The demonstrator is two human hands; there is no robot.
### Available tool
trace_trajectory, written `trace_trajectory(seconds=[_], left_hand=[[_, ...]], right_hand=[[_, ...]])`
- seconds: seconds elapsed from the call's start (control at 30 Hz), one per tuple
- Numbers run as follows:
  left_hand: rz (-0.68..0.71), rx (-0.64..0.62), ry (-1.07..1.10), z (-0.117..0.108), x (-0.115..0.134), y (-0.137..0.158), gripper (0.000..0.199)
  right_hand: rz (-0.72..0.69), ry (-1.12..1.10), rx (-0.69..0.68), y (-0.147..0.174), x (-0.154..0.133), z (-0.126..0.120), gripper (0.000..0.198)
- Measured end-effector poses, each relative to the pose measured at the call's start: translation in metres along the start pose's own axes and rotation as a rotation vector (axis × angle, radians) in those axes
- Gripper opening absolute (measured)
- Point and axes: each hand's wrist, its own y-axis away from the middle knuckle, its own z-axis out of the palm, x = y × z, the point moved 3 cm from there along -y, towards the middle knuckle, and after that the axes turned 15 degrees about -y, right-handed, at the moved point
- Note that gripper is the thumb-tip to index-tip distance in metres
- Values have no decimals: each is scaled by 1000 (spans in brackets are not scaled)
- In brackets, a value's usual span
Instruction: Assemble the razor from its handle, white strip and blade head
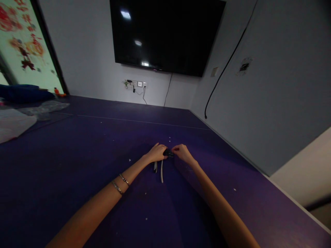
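Note:
On the purple surface (pixel 108 193), my left hand (pixel 156 152) is closed around the left end of a small black object (pixel 169 153) whose kind I cannot make out. At its right end my right hand (pixel 182 153) pinches thumb and forefinger together; anything between those fingertips is too small to tell. A white cable-like strip (pixel 161 172) runs towards me from under my left hand. Beside it lies a narrow black-and-white piece (pixel 155 167), its upper part hidden by the same hand.
Clear plastic wrapping (pixel 45 108) and a pale sheet or bag (pixel 15 122) lie at the left, near dark blue cloth (pixel 24 93). A television (pixel 168 34) hangs on the wall above several sockets (pixel 140 84). A black cable (pixel 227 63) dangles down the right wall.

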Motion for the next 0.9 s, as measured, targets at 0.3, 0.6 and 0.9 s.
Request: trace_trajectory(seconds=[0.3, 0.6, 0.9], left_hand=[[2, 4, -5, -4, 4, 1, 33], [6, 2, -18, -3, 4, 1, 30], [23, 40, -32, -7, 4, 0, 42]], right_hand=[[17, 10, 1, 1, 1, 1, 21], [26, 33, 1, 2, 4, 4, 20], [32, 155, 136, 6, 22, -8, 26]])
